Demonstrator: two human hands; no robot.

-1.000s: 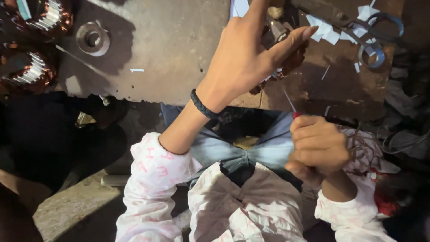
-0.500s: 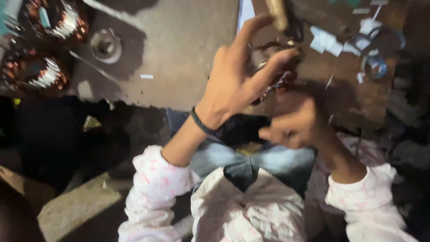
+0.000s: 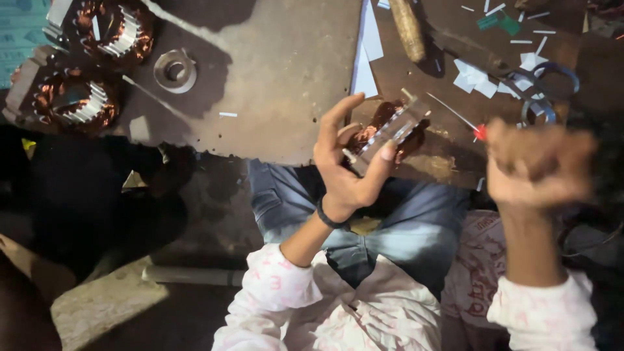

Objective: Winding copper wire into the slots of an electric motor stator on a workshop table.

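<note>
Small copper-wound stator [image 3: 385,133] is gripped in the left hand [image 3: 348,162], fingers wrapped round it, held over the worktop [image 3: 273,78] edge. Thin red-handled tool [image 3: 463,121] is pinched in the blurred right hand [image 3: 536,162], fist closed. Stator should be kept steady and the tip guided gently into the slots.

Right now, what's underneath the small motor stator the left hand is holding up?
Under the stator gripped by the left hand lies the dark brown board, with paper scraps and scissors further along. The palm and the stator itself hide the board directly below.
</note>
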